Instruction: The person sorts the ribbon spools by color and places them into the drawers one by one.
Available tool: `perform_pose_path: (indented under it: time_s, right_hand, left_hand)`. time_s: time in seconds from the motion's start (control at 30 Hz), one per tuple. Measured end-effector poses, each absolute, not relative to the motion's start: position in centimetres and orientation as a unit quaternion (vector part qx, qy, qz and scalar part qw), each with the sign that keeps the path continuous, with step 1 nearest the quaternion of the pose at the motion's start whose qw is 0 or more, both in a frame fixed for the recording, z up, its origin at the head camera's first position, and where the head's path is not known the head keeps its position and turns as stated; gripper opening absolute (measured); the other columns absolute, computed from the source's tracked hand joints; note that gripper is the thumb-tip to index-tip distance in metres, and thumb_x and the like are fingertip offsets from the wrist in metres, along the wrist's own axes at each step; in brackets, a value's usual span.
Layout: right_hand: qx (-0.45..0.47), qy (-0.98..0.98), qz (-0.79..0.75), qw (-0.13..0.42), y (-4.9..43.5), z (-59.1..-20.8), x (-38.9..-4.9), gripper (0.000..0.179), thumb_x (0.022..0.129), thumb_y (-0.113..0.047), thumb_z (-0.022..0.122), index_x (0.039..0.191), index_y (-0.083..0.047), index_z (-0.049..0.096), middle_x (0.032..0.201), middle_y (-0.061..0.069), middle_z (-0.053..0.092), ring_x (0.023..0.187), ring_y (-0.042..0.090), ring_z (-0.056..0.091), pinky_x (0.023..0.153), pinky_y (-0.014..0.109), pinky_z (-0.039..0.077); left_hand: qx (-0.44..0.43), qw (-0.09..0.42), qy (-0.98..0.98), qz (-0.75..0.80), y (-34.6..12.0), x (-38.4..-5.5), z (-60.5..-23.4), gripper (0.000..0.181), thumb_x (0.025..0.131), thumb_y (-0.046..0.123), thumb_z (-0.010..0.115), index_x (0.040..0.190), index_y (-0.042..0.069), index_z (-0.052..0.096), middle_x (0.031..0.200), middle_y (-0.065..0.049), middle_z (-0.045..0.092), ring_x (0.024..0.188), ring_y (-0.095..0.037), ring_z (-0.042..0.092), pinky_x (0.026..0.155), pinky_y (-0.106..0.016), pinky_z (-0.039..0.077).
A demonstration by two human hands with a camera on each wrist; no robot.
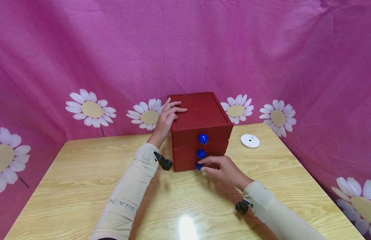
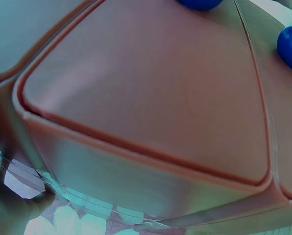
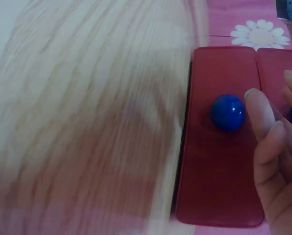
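Note:
A red three-drawer box (image 1: 200, 111) with round blue knobs stands on the table. My left hand (image 1: 165, 121) rests on its top left edge, fingers spread over the top. In the left wrist view the drawer fronts (image 2: 151, 93) fill most of the picture, and part of the hand (image 2: 13, 205) shows at lower left. By the lowest blue knob (image 1: 198, 166) is my right hand (image 1: 225, 170), with thumb and index finger parted. The right wrist view has the fingertips (image 3: 260, 115) just beside that knob (image 3: 228, 113), not wrapped round it. All drawers look closed.
A flat white disc (image 1: 250, 141), like a ribbon spool, lies on the wooden table (image 1: 92, 186) to the right of the box. Behind the table hangs a pink cloth (image 1: 185, 46) with printed white daisies.

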State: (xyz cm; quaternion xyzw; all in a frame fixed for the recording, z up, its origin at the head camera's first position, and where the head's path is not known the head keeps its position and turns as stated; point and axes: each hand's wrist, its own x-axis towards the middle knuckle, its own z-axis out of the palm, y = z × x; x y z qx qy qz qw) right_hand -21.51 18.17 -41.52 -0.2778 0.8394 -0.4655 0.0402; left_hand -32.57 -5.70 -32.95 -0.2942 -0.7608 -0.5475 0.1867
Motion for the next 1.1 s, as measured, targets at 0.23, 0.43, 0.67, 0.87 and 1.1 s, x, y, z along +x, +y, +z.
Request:
perform_pose_path:
  time_s: [0.23,0.43,0.67,0.87,1.1]
  right_hand:
    - [-0.274,0.86,-0.43,0.02,18.7,-42.4,-22.0,0.03,0.082,-0.024,0.063,0.112,-0.021,0.063,0.093,-0.003,0.067,0.079,0.011,0.06,0.069,0.027,0.049]
    - [-0.261,0.865,-0.427,0.033,18.8,-42.8,-22.2,0.031,0.083,-0.02,0.063,0.114,-0.02,0.062,0.094,0.003,0.067,0.078,0.015,0.062,0.067,0.025,0.05]
    - [-0.271,0.85,-0.449,0.047,18.6,-43.2,-22.5,0.036,0.082,-0.01,0.063,0.117,-0.016,0.061,0.102,0.003,0.065,0.083,0.016,0.063,0.066,0.025,0.052]
    - [-0.284,0.855,-0.432,0.037,18.1,-43.6,-22.7,0.037,0.08,-0.01,0.065,0.116,-0.015,0.061,0.107,0.0,0.061,0.088,0.013,0.062,0.07,0.025,0.051]
    - [-0.285,0.862,-0.419,0.017,17.6,-43.8,-22.8,0.036,0.079,-0.016,0.068,0.115,-0.017,0.063,0.106,-0.003,0.061,0.088,0.011,0.062,0.076,0.028,0.05]
  left_hand:
    - [-0.297,0.185,-0.755,-0.554,-5.8,-32.2,-32.7,0.041,0.08,-0.001,0.035,0.105,0.005,0.068,0.129,-0.01,0.046,0.137,-0.024,0.008,0.108,-0.042,0.003]
    - [-0.294,0.177,-0.756,-0.558,-5.6,-30.1,-31.0,0.041,0.078,-0.001,0.034,0.105,-0.002,0.066,0.128,-0.019,0.045,0.136,-0.03,0.008,0.108,-0.045,0.002]
    - [-0.305,0.185,-0.746,-0.562,-5.6,-31.2,-31.8,0.04,0.079,-0.003,0.035,0.105,-0.002,0.066,0.129,-0.017,0.045,0.136,-0.03,0.008,0.108,-0.046,0.002]
    - [-0.296,0.188,-0.758,-0.55,-5.8,-32.9,-33.1,0.042,0.08,0.003,0.035,0.105,0.009,0.068,0.13,-0.006,0.046,0.137,-0.021,0.008,0.108,-0.039,0.003]
    - [-0.297,0.191,-0.758,-0.548,-5.8,-33.2,-33.4,0.041,0.081,0.006,0.036,0.104,0.013,0.069,0.129,-0.003,0.046,0.137,-0.02,0.008,0.108,-0.04,0.003]
